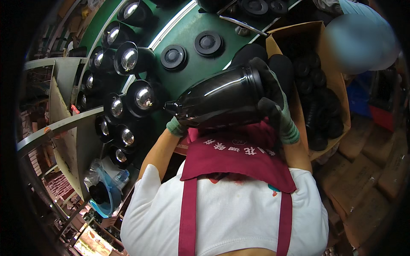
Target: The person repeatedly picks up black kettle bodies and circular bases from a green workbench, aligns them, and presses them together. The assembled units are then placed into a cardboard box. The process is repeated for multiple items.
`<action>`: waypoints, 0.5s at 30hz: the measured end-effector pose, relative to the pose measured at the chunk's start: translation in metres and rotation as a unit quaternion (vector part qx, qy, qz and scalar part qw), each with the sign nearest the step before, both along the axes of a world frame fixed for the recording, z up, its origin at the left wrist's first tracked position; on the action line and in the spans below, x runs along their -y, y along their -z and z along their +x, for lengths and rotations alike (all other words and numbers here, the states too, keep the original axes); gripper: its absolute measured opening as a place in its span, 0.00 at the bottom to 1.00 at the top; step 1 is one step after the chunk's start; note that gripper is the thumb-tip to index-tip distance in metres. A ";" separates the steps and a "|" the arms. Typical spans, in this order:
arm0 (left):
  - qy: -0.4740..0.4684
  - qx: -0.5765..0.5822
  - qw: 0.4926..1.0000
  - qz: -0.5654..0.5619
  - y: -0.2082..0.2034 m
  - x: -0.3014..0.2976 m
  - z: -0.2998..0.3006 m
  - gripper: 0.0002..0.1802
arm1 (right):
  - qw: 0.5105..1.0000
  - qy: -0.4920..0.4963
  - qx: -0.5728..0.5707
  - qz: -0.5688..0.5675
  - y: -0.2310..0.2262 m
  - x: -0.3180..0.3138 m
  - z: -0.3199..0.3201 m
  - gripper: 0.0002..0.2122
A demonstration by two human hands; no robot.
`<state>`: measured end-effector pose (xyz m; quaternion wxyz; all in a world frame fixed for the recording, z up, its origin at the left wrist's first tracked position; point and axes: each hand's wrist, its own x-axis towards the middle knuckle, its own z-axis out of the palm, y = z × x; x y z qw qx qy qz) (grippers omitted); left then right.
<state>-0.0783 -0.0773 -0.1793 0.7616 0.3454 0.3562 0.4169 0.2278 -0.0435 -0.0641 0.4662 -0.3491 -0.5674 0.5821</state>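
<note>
Flask (218,100), black and glossy, lies tilted on its side in front of the person's apron (235,155), its narrow, knobbed end pointing left and its wide, rimmed end to the right. The gloved right hand (279,102) is at that wide end, fingers along the upper part of the rim and thumb lower down, gripping it across a broad span. Whether a dark part sits under the palm cannot be told. Of the left hand (176,126), only the green cuff shows below the narrow end; the fingers are hidden behind the flask, so their state cannot be told, though the hand probably supports the body.

The step in hand looks like work at the wide end, perhaps seating or turning a part there, or checking the rim. The next move would call for a steady left hand and even pressure from the right, keeping the rim square.

Beyond, two round black discs (174,57) sit apart from each other on the green table (188,38). To the left, a cluster of black shells (142,97) shows mirror-bright silver inside. To the right, an open box (294,32) holds many dark parts (320,106).
</note>
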 end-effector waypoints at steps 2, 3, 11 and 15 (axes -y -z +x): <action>-0.003 -0.008 1.000 0.001 0.006 0.001 -0.006 0.28 | 1.000 0.003 -0.003 -0.019 -0.003 0.004 0.003 0.36; -0.008 -0.010 1.000 -0.001 0.009 0.002 -0.010 0.28 | 1.000 0.003 -0.009 -0.026 -0.005 0.006 0.004 0.36; -0.057 -0.065 0.996 0.016 0.016 0.002 -0.021 0.28 | 0.997 0.060 0.005 -0.040 -0.014 0.007 -0.003 0.36; -0.068 -0.137 0.986 0.064 -0.010 -0.009 -0.014 0.27 | 0.994 0.088 0.016 -0.065 -0.019 0.005 -0.002 0.36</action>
